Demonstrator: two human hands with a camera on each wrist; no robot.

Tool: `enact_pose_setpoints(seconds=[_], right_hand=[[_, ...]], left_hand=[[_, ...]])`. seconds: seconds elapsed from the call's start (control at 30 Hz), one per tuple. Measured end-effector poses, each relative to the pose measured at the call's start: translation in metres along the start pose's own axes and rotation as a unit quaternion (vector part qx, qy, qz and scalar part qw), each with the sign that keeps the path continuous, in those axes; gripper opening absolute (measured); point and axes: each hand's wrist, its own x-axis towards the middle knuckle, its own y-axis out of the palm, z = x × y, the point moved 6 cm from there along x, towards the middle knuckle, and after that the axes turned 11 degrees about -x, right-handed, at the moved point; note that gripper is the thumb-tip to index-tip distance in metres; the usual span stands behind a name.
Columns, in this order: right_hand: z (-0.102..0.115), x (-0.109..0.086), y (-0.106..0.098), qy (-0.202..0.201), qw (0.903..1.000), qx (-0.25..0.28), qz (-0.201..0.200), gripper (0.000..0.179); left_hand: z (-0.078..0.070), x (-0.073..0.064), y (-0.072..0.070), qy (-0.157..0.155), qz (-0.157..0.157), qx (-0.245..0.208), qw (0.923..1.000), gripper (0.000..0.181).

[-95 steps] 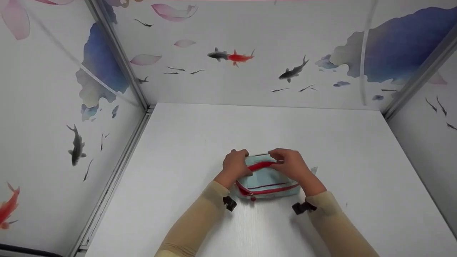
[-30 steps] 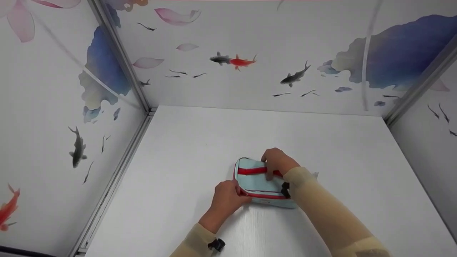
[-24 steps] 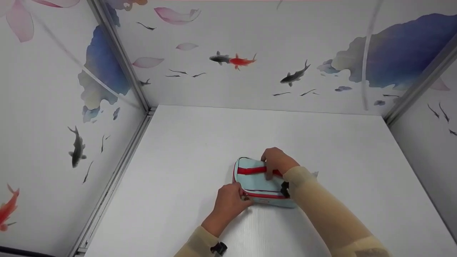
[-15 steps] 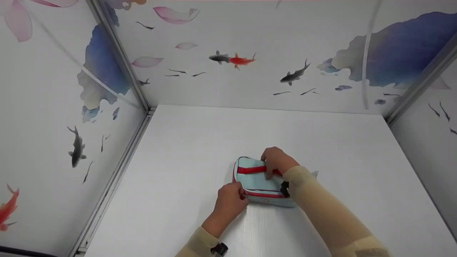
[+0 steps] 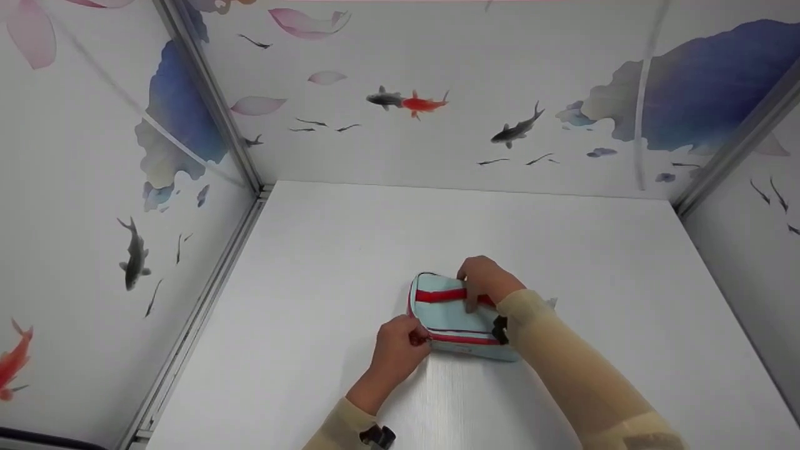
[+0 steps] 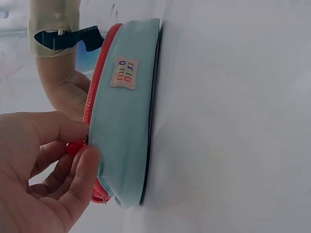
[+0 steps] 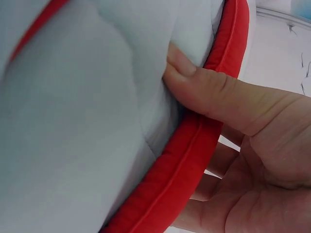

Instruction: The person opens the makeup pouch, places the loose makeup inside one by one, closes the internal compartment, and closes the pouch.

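A pale blue zip pouch (image 5: 447, 317) with red trim lies on the white table. My left hand (image 5: 398, 350) is at its near left corner. In the left wrist view, the thumb and index finger pinch the zip pull, with a small red bead (image 6: 74, 147) showing beside them, next to the red zip (image 6: 99, 75). My right hand (image 5: 489, 281) grips the pouch by its red strap (image 5: 439, 296) on top. In the right wrist view, the thumb lies over the strap (image 7: 167, 179) against the fabric, with the other fingers behind it.
The white table (image 5: 325, 262) spreads around the pouch. Panels printed with fish and petals (image 5: 256, 105) stand at the back and sides, joined by grey metal posts (image 5: 209, 94). A small pale scrap (image 5: 551, 303) shows behind the right sleeve.
The left hand has moved from the pouch's left side to its near left corner and taken the zip pull. The right hand has shifted its hold on the strap. Recently only the left fingers moved slightly.
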Motion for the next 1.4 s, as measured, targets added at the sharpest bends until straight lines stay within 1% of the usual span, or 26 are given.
enact_pose_setpoints(seconds=[0.1, 0.23, 0.3, 0.37, 0.53, 0.67, 0.77, 1.03, 1.3, 1.4], right_hand=[[0.001, 0.001, 0.001, -0.006, 0.9999, -0.011, -0.005, 0.060], [0.003, 0.002, 0.002, -0.019, 0.9990, -0.036, -0.015, 0.058], [0.003, 0.002, 0.003, -0.019, 0.9991, -0.035, -0.018, 0.058], [0.002, 0.003, 0.004, -0.012, 0.9995, -0.026, -0.016, 0.059], [0.001, 0.006, 0.008, -0.015, 0.9994, -0.031, -0.011, 0.060], [0.000, 0.007, 0.010, -0.009, 0.9996, -0.024, -0.008, 0.062], [-0.001, 0.006, 0.009, -0.006, 0.9997, -0.020, -0.009, 0.063], [0.001, 0.002, 0.005, -0.016, 0.9994, -0.028, -0.013, 0.060], [-0.001, -0.001, 0.002, -0.010, 0.9995, -0.029, -0.008, 0.060], [-0.001, 0.000, 0.002, -0.014, 0.9994, -0.031, -0.008, 0.060]], left_hand=[[0.004, -0.001, 0.000, 0.004, -0.007, -0.010, 0.9999, 0.015], [0.009, -0.003, 0.000, 0.008, -0.012, -0.010, 0.9998, 0.018], [0.010, -0.004, 0.000, 0.008, -0.015, -0.013, 0.9998, 0.018], [0.012, -0.006, -0.001, 0.003, -0.020, -0.020, 0.9996, 0.017], [0.017, -0.009, -0.004, -0.016, -0.030, -0.038, 0.9987, 0.015], [0.019, -0.009, -0.007, -0.017, -0.036, -0.038, 0.9985, 0.016], [0.018, -0.008, -0.007, -0.017, -0.034, -0.036, 0.9986, 0.016], [0.017, -0.006, -0.007, -0.009, -0.033, -0.029, 0.9990, 0.018], [0.021, -0.002, -0.008, -0.033, -0.025, -0.030, 0.9987, 0.018], [0.021, -0.001, -0.010, -0.038, -0.026, -0.026, 0.9986, 0.018]])
